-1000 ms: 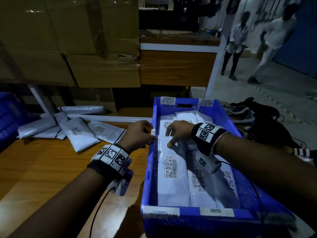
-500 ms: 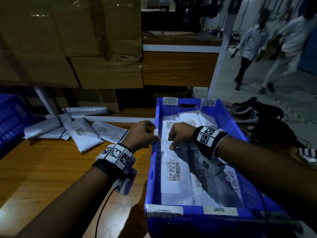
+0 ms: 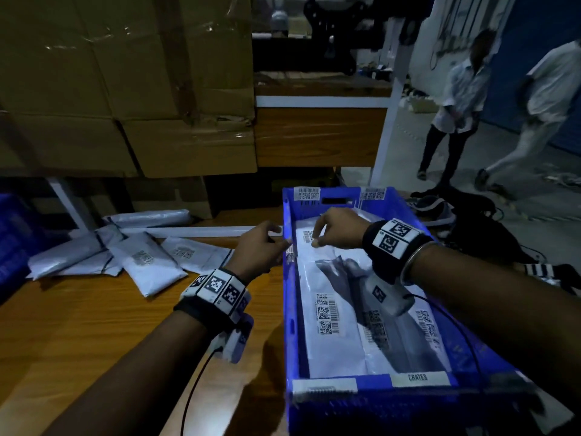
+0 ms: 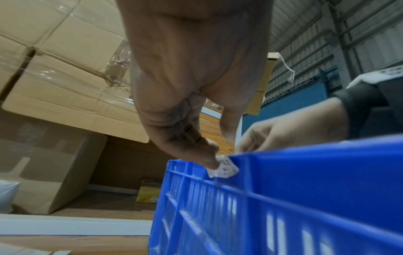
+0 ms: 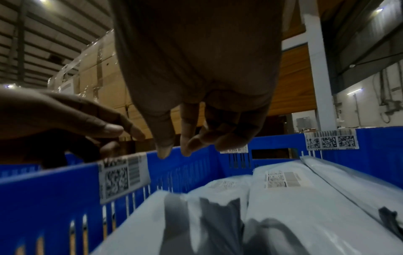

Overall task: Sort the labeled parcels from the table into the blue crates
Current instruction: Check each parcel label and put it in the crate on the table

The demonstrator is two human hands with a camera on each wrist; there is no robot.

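Observation:
A blue crate (image 3: 290, 313) stands on the wooden table (image 3: 78, 325) with several white labeled parcels (image 3: 330, 313) lying flat inside. More white parcels (image 3: 147, 265) lie in a loose heap at the table's far left. My left hand (image 3: 283, 243) is at the crate's left rim. In the left wrist view a fingertip of my left hand (image 4: 221, 151) presses a small white barcode label (image 4: 225, 170) folded over that rim, with the thumb apart above it. My right hand (image 3: 316, 239) hovers inside the crate just right of the label. Its fingers (image 5: 185, 150) hang loosely curled and hold nothing.
Wrapped cardboard boxes (image 3: 125, 89) are stacked behind the table. Another blue crate (image 3: 12, 243) sits at the far left edge. A black bag (image 3: 478, 225) with cables lies right of the crate. Two people (image 3: 456, 105) move about on the floor beyond.
Both hands stay at the crate's left rim by the label. The right hand has lifted slightly. The two people in the background have moved.

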